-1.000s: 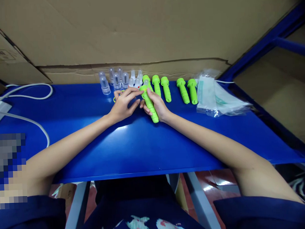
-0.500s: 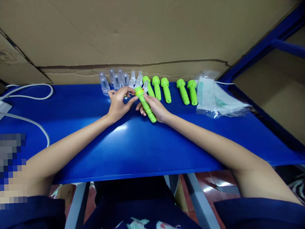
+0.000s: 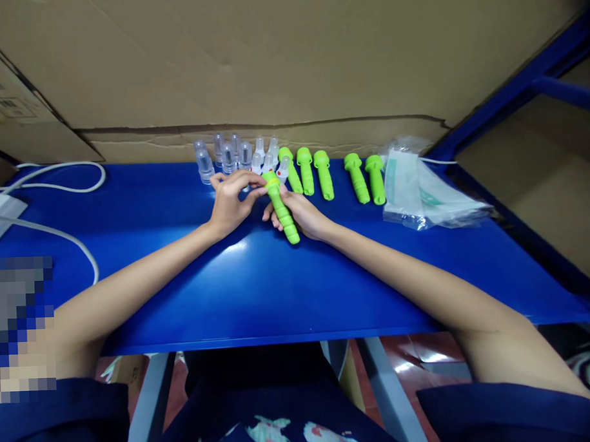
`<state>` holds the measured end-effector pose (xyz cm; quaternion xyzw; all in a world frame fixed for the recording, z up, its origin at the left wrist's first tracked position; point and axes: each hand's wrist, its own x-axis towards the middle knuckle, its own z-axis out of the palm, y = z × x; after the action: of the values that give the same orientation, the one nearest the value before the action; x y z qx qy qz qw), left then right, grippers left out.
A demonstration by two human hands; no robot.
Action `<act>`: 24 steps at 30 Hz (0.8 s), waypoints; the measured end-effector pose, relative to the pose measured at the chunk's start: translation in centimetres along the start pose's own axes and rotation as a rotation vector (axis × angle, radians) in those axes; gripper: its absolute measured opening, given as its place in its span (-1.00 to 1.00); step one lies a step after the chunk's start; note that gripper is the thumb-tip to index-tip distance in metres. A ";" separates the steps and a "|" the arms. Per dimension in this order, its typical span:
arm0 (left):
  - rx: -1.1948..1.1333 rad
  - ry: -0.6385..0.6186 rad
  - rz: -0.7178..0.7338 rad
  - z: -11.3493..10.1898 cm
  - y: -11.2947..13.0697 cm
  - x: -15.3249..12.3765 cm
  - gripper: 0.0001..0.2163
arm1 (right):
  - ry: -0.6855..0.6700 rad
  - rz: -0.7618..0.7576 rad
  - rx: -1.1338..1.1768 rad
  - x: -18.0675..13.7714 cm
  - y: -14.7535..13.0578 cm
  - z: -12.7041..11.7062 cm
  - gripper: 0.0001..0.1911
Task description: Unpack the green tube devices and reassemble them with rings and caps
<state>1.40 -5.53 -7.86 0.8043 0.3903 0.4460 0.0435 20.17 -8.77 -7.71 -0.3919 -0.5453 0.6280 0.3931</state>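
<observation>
A lime-green ribbed handle (image 3: 284, 213), shaped like a small torch body, slants over the blue table with its wider head up and to the left. My right hand (image 3: 308, 215) grips it from the right, thumb along its side. At the head end, my left hand (image 3: 230, 205) pinches the collar between thumb and fingers. Just beyond my hands stand several small white pieces with clear domes (image 3: 268, 160), some with a red dot. Several clear plastic domed caps (image 3: 205, 166) are left of these. More green handles (image 3: 324, 175) lie in a row to the right.
Clear plastic bags with white and green print (image 3: 420, 191) lie at the right of the blue table (image 3: 220, 301). A white cable (image 3: 56, 181) and a white box (image 3: 4, 208) are on the left. Cardboard (image 3: 251, 61) walls the back; a blue frame (image 3: 517, 78) rises right.
The lower end of the held green handle has swung slightly down and to the left. Both hands keep their hold on it, and the view has shifted a little.
</observation>
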 end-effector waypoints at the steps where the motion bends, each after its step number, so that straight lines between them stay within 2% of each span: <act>1: 0.000 0.003 0.001 0.0 0.0 0.0 -0.85 | -0.003 -0.004 -0.007 0.0 0.1 -0.1 -0.36; 6: -0.019 -0.012 -0.023 0.0 -0.2 0.1 -0.79 | 0.008 -0.030 -0.005 0.0 0.2 -0.2 -0.48; 11: -0.073 -0.006 -0.054 0.1 -0.2 0.2 -0.85 | 0.050 -0.088 0.076 0.3 0.3 0.0 -0.65; 13: -0.098 -0.008 -0.029 0.1 -0.2 0.2 -0.84 | 0.042 -0.112 0.078 0.4 0.4 -0.2 -0.61; 19: -0.164 -0.035 0.096 0.2 -0.8 0.3 -0.69 | -0.010 -0.190 0.075 0.4 1.3 -0.7 -0.32; 24: -0.265 -0.054 0.140 0.4 -1.9 0.4 -0.67 | -0.003 -0.188 0.079 0.4 1.5 -1.0 -0.36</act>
<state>0.72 -3.80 -8.64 0.8286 0.2696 0.4736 0.1284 20.78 -8.15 -9.33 -0.3222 -0.5550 0.6100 0.4648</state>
